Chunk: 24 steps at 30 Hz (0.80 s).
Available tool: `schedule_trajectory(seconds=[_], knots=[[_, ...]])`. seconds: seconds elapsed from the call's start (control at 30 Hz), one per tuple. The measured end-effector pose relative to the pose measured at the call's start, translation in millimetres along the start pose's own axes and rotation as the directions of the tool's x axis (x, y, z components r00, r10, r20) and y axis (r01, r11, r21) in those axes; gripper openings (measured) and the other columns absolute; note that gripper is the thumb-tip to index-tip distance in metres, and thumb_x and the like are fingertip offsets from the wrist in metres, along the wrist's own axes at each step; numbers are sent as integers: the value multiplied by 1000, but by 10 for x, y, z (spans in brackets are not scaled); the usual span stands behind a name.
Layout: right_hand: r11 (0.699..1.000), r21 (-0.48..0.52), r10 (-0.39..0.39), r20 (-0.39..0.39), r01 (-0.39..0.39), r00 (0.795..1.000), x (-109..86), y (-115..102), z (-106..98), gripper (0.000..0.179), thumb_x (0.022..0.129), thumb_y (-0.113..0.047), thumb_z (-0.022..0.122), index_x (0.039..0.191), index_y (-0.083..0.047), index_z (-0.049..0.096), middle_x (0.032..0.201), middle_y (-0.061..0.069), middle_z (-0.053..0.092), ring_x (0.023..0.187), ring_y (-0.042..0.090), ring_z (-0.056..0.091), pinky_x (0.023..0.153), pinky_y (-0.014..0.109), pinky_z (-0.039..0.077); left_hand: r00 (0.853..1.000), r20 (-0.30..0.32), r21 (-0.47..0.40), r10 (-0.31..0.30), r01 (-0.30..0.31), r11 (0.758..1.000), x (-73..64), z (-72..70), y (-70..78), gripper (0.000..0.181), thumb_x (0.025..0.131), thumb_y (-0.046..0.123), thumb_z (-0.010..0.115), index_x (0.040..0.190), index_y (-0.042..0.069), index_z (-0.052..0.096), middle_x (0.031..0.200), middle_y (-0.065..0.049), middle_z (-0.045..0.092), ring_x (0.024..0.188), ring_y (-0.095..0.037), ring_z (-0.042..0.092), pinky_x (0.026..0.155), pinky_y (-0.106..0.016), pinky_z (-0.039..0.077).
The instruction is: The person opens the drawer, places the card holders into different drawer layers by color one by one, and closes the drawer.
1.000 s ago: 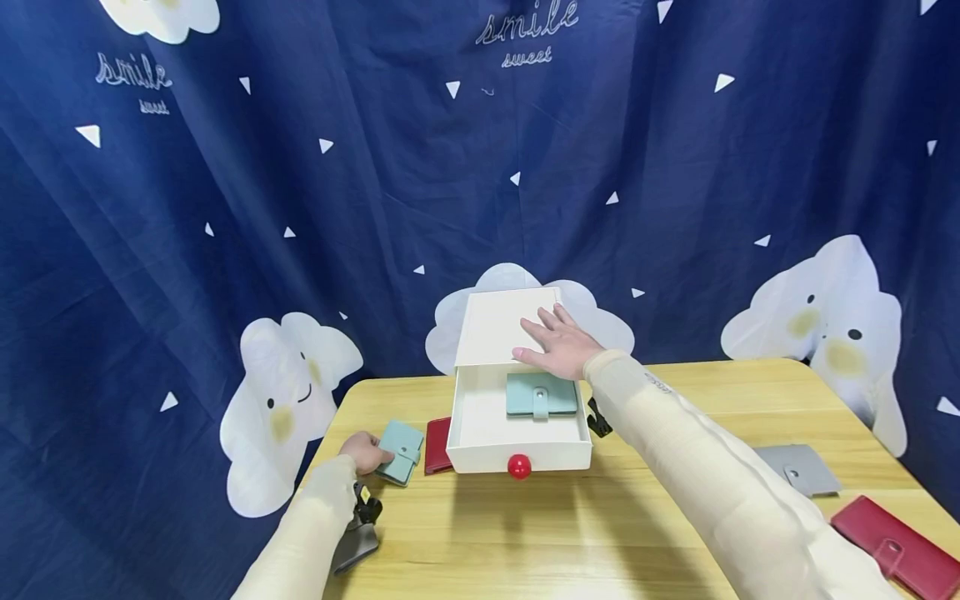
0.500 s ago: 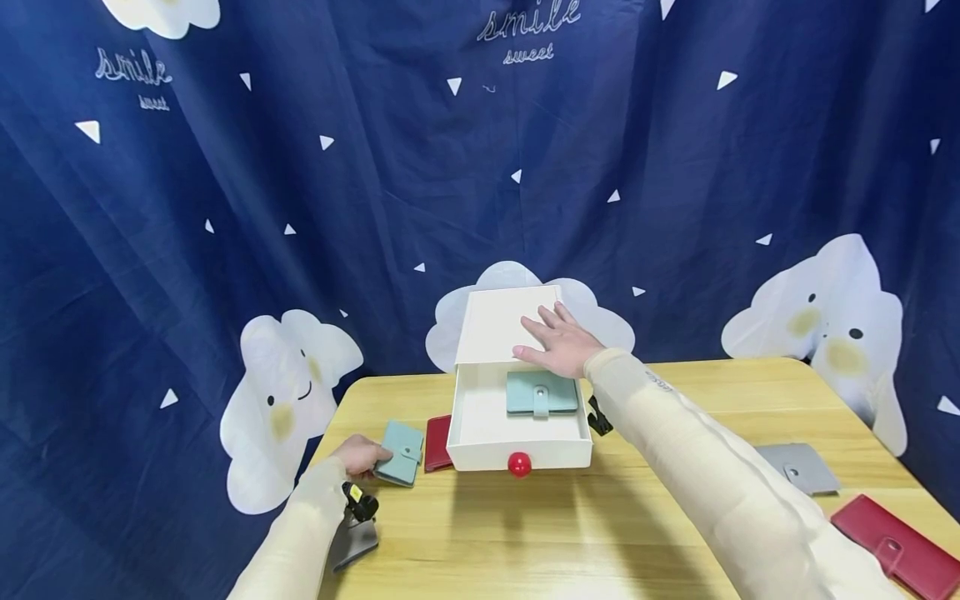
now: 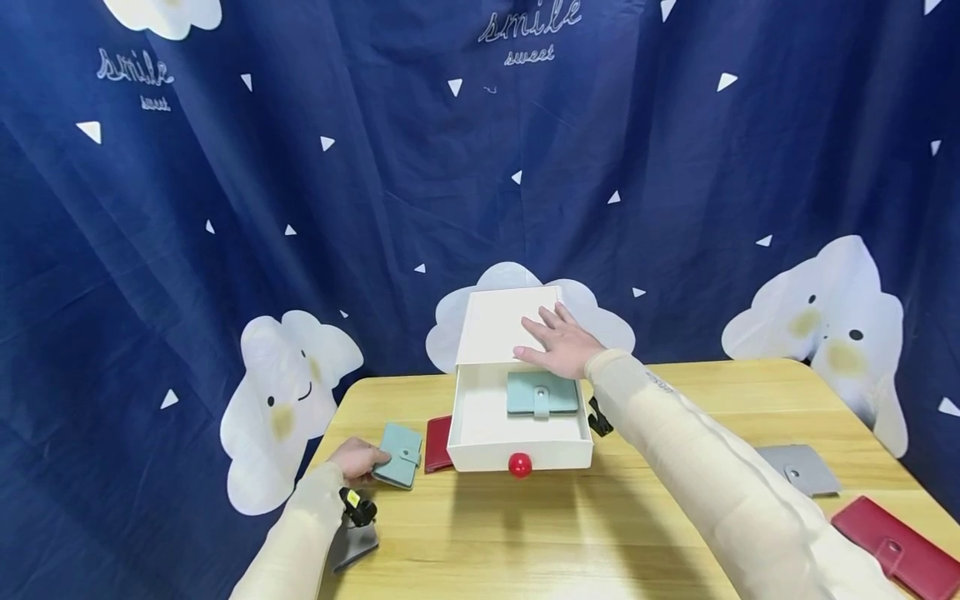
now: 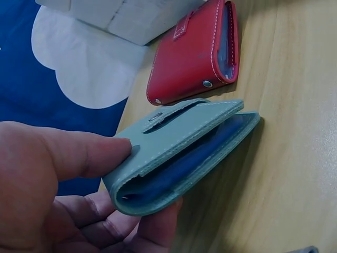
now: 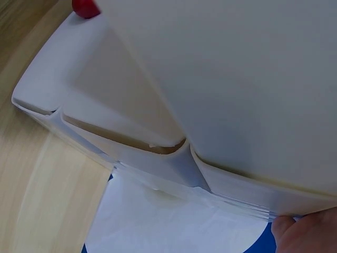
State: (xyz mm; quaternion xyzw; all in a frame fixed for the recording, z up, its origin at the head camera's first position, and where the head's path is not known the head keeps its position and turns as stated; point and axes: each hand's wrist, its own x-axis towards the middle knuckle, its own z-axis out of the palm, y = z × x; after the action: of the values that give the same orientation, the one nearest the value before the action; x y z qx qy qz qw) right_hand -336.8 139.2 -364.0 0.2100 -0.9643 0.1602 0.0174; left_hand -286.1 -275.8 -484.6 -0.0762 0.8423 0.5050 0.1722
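Observation:
My left hand (image 3: 357, 460) pinches a light green card holder (image 3: 398, 456) with a snap strap, at the table's left side. In the left wrist view the thumb lies on its cover and the fingers are underneath; clear blue-tinted sleeves show at its open edge. Atop a white drawer box (image 3: 495, 321) rests my right hand (image 3: 564, 343), fingers spread. The box's drawer (image 3: 480, 417), with a red round knob (image 3: 520, 465), is pulled out. Inside it lies a second light green card holder (image 3: 542, 393), toward the right and back.
Against the drawer's left side lies a red card holder (image 3: 438, 444). A grey card holder (image 3: 355, 546) is partly hidden under my left wrist. On the right side of the wooden table (image 3: 630, 517) are a grey card holder (image 3: 801, 468) and a red wallet (image 3: 897, 546).
My left hand has shifted slightly left and toward me with the light green card holder, which has turned a little. The right hand stays on the box.

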Motion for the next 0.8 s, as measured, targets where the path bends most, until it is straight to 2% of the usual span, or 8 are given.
schedule_trajectory(seconds=[0.13,0.3,0.37,0.47,0.53,0.67,0.8], knots=[[1000,12,-1,4,1,1000,-9,-11,-8,80,92,-71,31,154,-21,23,159,15,11,145,35,-7,116,51,3,1000,-9,13,6,-5,1000,-27,-8,21,26,91,6,59,103,-16,63,81,-15,70,66,-16,65,58,-29,50],[1000,17,-1,-1,1,1000,-17,-20,-16,80,92,-71,32,154,-21,24,159,14,12,146,35,-6,116,51,4,997,-59,101,49,-43,994,-26,-30,19,23,90,9,62,99,-12,66,78,-10,69,64,-15,63,59,-31,50],[1000,11,-5,-5,5,1000,-13,-17,-8,81,91,-72,31,154,-21,24,159,15,13,146,35,-6,116,51,4,994,-80,144,69,-57,988,-33,-43,22,21,90,11,63,94,-9,68,75,-7,68,62,-16,59,58,-33,49],[1000,7,-9,-7,9,1000,-7,-2,6,82,91,-73,30,154,-21,24,159,15,13,146,36,-6,116,51,4,992,-89,149,86,-72,986,-52,-57,42,17,89,11,63,87,-6,67,71,-6,65,59,-17,55,58,-34,48],[1000,3,-6,-7,6,1000,-2,4,11,82,90,-73,30,154,-22,23,159,14,12,146,35,-6,116,50,4,991,-91,129,97,-85,988,-79,-60,73,17,90,10,63,87,-7,67,70,-5,65,58,-17,54,59,-34,48],[1000,1,-2,-3,2,1000,3,9,10,83,90,-75,28,154,-22,23,159,13,12,146,34,-7,117,50,3,989,-87,58,120,-115,992,-123,-64,135,21,90,7,62,97,-13,64,76,-6,66,62,-14,57,62,-35,50],[1000,5,1,4,-1,1000,3,8,4,84,89,-76,27,154,-23,23,160,12,11,146,33,-8,116,50,4,985,-106,23,137,-135,991,-157,-76,208,26,90,6,63,104,-16,62,81,-8,67,65,-15,60,65,-36,52]])
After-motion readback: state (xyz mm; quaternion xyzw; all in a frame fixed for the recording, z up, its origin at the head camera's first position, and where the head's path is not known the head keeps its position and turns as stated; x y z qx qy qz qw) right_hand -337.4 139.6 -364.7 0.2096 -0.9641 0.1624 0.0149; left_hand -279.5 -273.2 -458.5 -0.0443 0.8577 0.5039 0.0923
